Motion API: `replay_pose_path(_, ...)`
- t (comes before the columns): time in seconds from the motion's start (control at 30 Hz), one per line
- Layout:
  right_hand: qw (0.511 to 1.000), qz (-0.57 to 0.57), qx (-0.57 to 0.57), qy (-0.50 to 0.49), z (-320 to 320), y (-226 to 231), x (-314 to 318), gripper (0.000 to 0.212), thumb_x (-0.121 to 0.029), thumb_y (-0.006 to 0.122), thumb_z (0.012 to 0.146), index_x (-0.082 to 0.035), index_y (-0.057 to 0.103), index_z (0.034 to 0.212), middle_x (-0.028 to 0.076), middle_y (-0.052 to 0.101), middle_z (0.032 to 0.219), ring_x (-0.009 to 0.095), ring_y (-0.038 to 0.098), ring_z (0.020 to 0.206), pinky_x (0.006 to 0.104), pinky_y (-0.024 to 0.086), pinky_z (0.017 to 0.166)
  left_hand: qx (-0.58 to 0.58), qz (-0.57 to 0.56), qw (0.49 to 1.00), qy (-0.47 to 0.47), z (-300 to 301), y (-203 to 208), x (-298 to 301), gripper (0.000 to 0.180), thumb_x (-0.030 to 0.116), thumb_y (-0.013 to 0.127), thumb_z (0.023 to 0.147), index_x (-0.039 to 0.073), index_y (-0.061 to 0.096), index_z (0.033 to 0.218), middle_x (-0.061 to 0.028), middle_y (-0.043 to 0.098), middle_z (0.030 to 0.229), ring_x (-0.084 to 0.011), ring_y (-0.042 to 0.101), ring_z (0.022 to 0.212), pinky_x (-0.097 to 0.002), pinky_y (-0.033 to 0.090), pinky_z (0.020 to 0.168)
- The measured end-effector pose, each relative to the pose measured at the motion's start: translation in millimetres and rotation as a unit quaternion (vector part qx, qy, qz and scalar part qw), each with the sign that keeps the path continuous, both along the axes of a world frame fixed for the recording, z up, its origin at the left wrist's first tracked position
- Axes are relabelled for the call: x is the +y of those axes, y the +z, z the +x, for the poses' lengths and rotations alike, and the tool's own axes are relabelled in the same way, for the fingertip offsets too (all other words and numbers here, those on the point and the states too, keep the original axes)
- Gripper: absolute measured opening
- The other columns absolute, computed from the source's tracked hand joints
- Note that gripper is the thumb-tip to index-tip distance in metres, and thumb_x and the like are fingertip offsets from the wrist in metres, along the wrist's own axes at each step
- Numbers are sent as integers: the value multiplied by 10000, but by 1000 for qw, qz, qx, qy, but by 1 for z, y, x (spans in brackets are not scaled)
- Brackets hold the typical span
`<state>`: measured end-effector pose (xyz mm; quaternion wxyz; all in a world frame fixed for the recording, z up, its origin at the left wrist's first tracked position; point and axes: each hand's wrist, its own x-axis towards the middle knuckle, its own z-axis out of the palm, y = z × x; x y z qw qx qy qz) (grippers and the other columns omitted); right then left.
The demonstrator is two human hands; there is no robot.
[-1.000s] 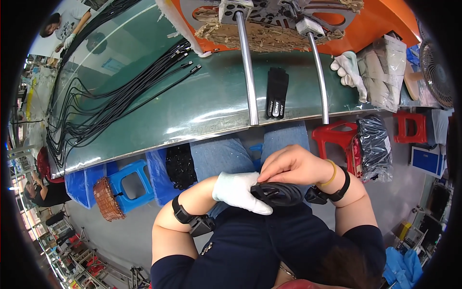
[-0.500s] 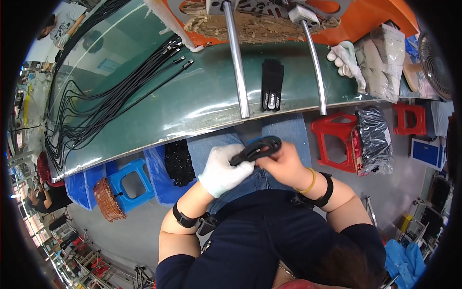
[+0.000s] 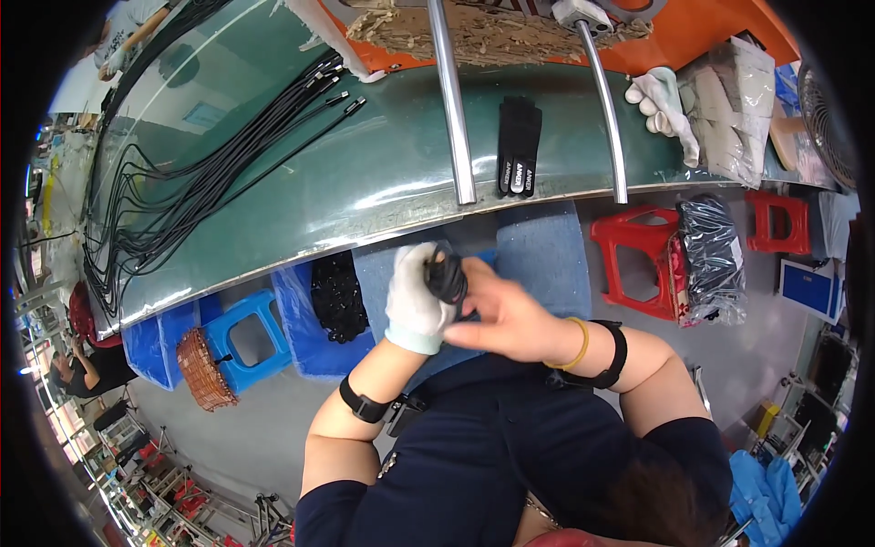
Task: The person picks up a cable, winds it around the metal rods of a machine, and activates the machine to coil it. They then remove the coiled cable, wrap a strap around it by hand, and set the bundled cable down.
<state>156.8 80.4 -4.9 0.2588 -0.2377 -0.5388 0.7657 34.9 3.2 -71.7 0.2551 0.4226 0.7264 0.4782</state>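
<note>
My left hand (image 3: pixel 415 301), in a white glove, grips a coiled black cable (image 3: pixel 447 276) above my lap, and the coil stands roughly on end. Close against the coil's right side is my bare right hand (image 3: pixel 510 314), smeared by motion. Its thumb reaches toward the glove while the other fingers are partly behind the coil, so their hold on it is unclear. On the green table (image 3: pixel 383 173) ahead lies a small stack of flat black straps (image 3: pixel 519 137) with pale-marked ends. Many long black cables (image 3: pixel 210 173) with metal plugs spread over the table's left part.
Two metal rods (image 3: pixel 453 118) reach over the table edge from an orange frame (image 3: pixel 720 27). A white glove (image 3: pixel 663 109) lies by plastic-wrapped packs (image 3: pixel 729 109) at right. Below stand a blue stool (image 3: pixel 246 337), a red stool (image 3: pixel 629 264) and a bin of black pieces (image 3: pixel 340 296).
The coil has turned from lying sideways to standing on end and moved slightly left with my gloved hand. My right hand has shifted left, its thumb now stretched toward the glove.
</note>
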Motion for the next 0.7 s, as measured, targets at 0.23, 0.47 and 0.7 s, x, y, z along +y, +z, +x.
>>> replay_pose_path(0.23,957,77,37,276,0,14,35,188,-102,630,810,8,638,962,54,561,826,152,544,756,271,439,676,284,-152,947,7,-45,-20,-97,616,101,720,612,39,436,1155,-198,505,966,-374,552,853,-405,459,736)
replay_pose_path(0.47,879,427,-161,-135,23,33,132,150,-7,594,781,11,630,926,88,554,742,154,527,660,262,432,609,357,-461,811,-47,-74,-5,-150,324,188,598,774,55,542,1065,-177,547,1050,-357,558,929,-386,463,785)
replay_pose_path(0.7,823,485,-224,-192,-2,11,162,137,-7,609,765,3,608,902,79,534,755,140,517,650,248,429,600,250,103,892,-363,-34,111,38,208,108,608,736,37,594,931,-110,592,978,-316,570,888,-389,453,776)
